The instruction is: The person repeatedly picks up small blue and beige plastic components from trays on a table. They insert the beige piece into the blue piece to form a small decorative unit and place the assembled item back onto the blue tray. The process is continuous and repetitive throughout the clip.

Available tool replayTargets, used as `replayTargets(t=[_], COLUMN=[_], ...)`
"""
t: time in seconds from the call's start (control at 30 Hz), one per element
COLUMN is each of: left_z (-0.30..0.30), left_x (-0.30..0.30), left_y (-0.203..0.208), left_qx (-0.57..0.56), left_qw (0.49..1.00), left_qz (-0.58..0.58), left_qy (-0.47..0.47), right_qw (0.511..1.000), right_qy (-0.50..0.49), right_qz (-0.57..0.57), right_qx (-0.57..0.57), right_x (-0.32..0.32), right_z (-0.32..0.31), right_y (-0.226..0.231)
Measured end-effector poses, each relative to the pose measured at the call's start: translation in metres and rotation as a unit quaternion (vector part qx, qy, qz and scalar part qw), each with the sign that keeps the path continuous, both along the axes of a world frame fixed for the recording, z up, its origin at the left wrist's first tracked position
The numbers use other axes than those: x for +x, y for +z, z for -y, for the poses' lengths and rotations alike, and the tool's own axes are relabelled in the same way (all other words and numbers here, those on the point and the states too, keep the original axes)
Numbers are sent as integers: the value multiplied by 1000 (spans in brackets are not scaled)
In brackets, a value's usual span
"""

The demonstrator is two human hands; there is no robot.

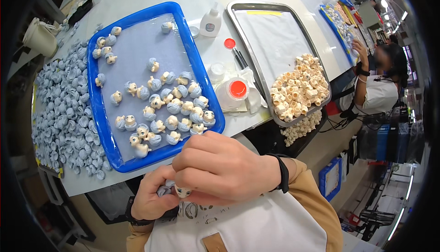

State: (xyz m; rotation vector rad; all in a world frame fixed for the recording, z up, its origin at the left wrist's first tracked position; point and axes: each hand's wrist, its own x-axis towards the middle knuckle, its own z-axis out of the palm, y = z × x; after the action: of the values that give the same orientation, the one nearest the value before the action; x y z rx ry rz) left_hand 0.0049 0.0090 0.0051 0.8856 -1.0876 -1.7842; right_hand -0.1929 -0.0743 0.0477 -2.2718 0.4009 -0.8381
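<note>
Close to my body, just off the table's front edge, both hands meet around small doll parts. A blue-grey hair piece [165,189] is pinched between the thumb and fingers of my left hand [151,196]. Against it, my right hand [224,167] grips a small doll head [183,191] with painted eyes; the curled fingers hide most of it. Whether the two parts touch fully cannot be seen. Beyond my hands lies a blue tray [211,91], lined with a sheet and bearing several doll heads [156,101] with blue-grey hair.
Loose blue-grey hair pieces [64,110] are heaped at the left. On the right, a metal tray [250,36] holds cream hollow parts [300,87]. Between the trays stand a white squeeze bottle [211,23], a red-centred jar [237,89] and pens [239,57]. A co-worker [376,82] sits far right.
</note>
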Motion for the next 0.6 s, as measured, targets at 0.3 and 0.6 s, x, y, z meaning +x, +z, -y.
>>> replayTargets(t=[0.3,0.6], left_z=[0,2], left_x=[1,1], left_y=[-8,5], left_qx=[-16,-22], left_qw=[999,994], left_qz=[18,-22], left_qy=[36,104], right_qw=[998,961], right_qy=[-9,-274], right_qz=[5,-20], right_qx=[-61,-37], right_x=[4,-45], right_z=[-10,27], right_y=[3,31])
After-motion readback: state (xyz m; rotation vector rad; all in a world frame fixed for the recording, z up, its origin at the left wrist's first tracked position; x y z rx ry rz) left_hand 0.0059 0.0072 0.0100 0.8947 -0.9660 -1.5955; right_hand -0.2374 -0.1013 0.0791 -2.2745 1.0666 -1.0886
